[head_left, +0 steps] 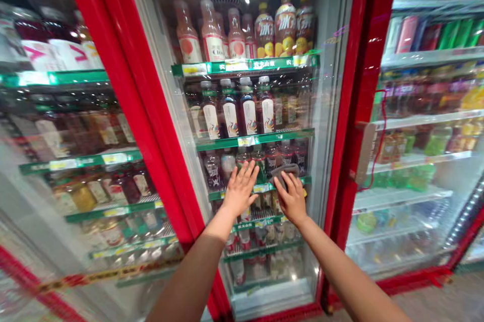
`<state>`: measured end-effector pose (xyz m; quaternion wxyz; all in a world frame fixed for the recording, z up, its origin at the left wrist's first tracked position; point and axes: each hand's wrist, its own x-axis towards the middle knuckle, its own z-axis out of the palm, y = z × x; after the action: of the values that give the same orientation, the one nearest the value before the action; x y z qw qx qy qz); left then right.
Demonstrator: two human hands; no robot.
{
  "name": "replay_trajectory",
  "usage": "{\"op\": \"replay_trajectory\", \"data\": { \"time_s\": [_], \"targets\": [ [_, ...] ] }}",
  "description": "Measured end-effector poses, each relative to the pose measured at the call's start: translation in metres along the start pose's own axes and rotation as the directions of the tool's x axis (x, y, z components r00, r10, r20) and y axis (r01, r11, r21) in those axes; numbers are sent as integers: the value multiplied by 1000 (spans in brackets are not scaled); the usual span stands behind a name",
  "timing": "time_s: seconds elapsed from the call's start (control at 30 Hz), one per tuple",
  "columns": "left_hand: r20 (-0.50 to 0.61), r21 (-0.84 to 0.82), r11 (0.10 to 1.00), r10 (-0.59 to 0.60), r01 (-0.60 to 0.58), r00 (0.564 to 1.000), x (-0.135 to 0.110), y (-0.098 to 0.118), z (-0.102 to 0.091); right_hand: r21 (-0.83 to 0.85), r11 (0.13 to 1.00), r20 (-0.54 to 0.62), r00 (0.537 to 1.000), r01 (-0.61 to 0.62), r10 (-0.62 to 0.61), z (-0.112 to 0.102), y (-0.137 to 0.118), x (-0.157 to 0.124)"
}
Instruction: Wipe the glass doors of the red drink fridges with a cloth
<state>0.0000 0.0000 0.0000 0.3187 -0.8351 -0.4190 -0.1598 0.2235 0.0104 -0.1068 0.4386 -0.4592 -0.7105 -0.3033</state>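
Observation:
My left hand (240, 190) lies flat with fingers spread against the glass door (242, 161) of a red-framed drinks fridge, in front of the middle shelves; nothing is in it. To its right, my right hand (292, 200) presses a dark grey cloth (284, 171) against the same glass. Part of the cloth shows around and above the fingers, and the palm hides the rest. Behind the glass stand dark bottles with white labels (248, 113) on one shelf. Above them are pink bottles (210, 35) and yellow-capped bottles (285, 24).
Red door frames (147, 95) rise on the left and right of this pane. Another glass-fronted fridge section with bottles (109, 186) is at left. At right, shelves (419, 125) hold more drinks, near a grey box (365, 153) with a red cord. Grey floor (423, 302) shows at bottom right.

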Motion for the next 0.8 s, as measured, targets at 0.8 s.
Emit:
{"op": "replay_trajectory", "data": {
  "time_s": [0.8],
  "targets": [
    [125, -1, 997, -72, 73, 990, -64, -51, 25, -31, 999, 24, 999, -44, 45, 19, -14, -31]
  ]
}}
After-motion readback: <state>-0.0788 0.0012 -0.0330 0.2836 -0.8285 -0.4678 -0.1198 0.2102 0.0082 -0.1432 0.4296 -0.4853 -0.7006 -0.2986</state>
